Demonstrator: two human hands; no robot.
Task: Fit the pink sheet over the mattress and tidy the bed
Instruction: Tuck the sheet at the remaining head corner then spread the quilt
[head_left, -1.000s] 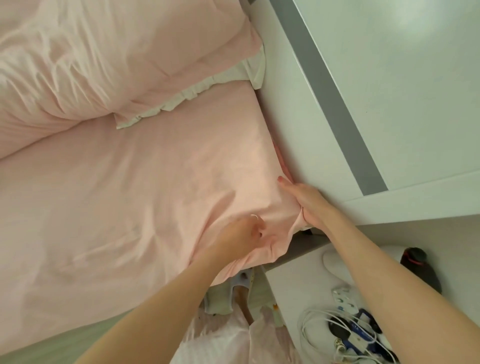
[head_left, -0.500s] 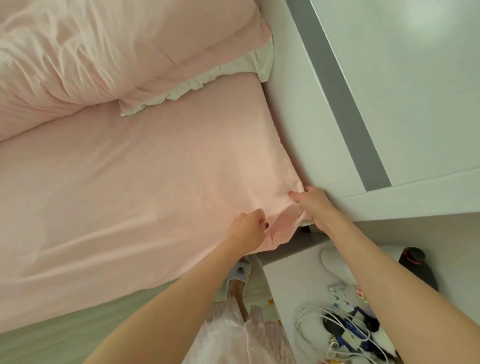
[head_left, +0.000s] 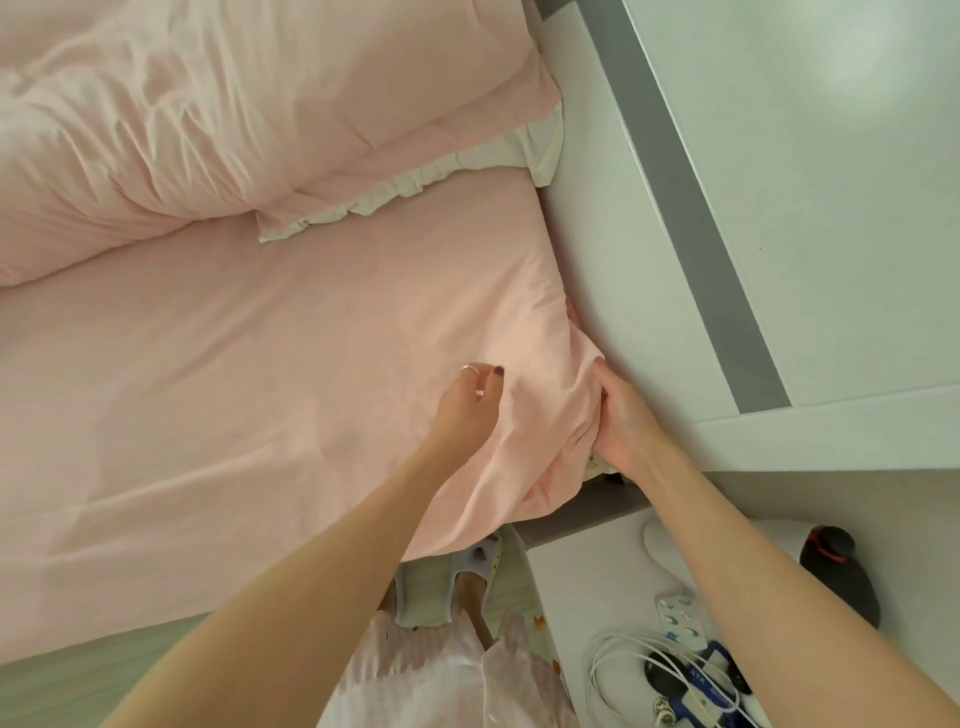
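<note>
Head cam: right hand (head_left: 623, 423) clamped on pink sheet (head_left: 311, 395) corner at 4 o'clock, left hand (head_left: 467, 410) beside it at 9, grip unclear.

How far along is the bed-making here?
Done: the pink sheet is spread out, mostly flat. In hand: the right hand grips the bunched corner, the left hand rests beside it. Left: tucking that corner, smoothing creases, straightening the heaped bedding.
</note>
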